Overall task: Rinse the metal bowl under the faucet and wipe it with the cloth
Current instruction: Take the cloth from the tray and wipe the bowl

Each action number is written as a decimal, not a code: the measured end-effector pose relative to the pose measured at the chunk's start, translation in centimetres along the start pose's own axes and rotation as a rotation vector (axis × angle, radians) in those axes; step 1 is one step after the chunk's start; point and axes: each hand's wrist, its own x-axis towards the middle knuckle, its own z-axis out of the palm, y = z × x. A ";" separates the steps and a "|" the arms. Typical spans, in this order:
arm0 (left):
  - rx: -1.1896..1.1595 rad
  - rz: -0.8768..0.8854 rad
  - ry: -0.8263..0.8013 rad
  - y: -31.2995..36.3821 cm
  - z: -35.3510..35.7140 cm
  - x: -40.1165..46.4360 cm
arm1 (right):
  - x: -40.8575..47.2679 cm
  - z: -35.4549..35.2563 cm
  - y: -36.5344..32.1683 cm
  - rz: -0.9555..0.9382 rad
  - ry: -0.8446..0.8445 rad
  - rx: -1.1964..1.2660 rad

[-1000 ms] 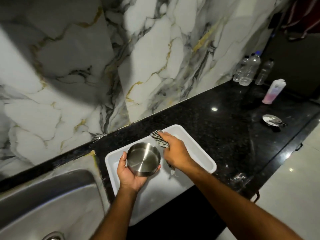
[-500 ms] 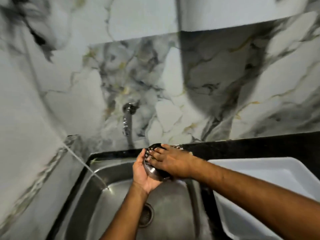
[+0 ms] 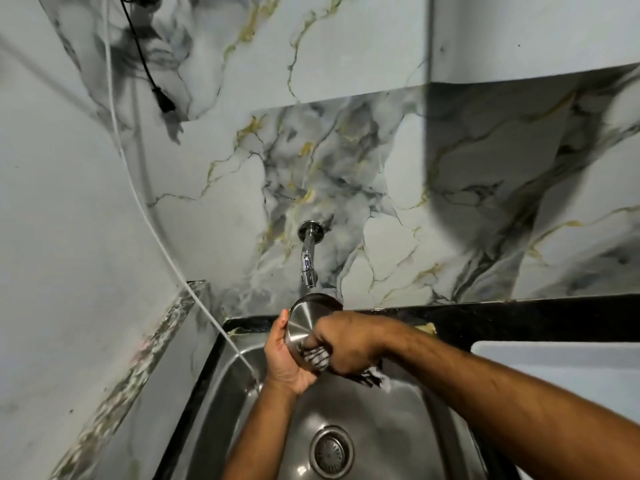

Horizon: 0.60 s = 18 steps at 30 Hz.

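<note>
Bowl [image 3: 304, 318] tilted beneath the faucet [image 3: 308, 268], gripped by left hand [image 3: 287, 355]; right hand [image 3: 346, 344], fisted on cloth [image 3: 317, 356], presses its underside.

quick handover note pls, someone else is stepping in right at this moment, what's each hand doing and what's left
Left hand: gripping the metal bowl by its side, tilted, held over the sink just below the faucet.
Right hand: closed on the striped cloth, pressing it against the bowl.
Done: bowl and cloth are at the sink, and wiping is under way.
Unclear: no water can be seen running from the faucet, so I cannot tell whether the bowl has been rinsed.
Left: rinse if needed, finish wiping; the white tray sits on the counter to the right.
</note>
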 end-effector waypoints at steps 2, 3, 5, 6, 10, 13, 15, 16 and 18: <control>-0.032 0.061 0.017 0.0 -0.1 0.0 | 0.3 0.4 -0.2 -0.047 0.026 0.327; -0.047 0.093 0.023 0.1 -0.1 0.2 | 0.5 0.7 -0.4 -0.044 0.059 0.517; -0.066 0.132 0.020 0.4 0.1 0.6 | 0.8 1.5 -0.7 0.021 0.212 0.891; -0.061 0.131 0.003 0.6 0.5 0.7 | 1.1 2.0 -0.8 0.061 0.321 1.079; -0.027 0.150 -0.072 1.6 2.0 0.8 | 2.0 1.6 -0.3 0.265 0.573 1.760; -0.005 0.155 -0.095 1.6 3.3 0.4 | 1.9 -0.6 0.3 0.279 0.602 2.112; -0.018 0.146 -0.112 1.4 3.9 0.2 | 2.0 -1.0 0.2 0.369 0.725 1.941; -0.022 0.147 -0.098 1.3 4.1 0.3 | 2.0 -0.6 0.0 0.422 0.823 1.716; 0.007 0.164 -0.070 1.3 4.6 0.5 | 1.9 0.7 -0.4 0.386 0.988 1.163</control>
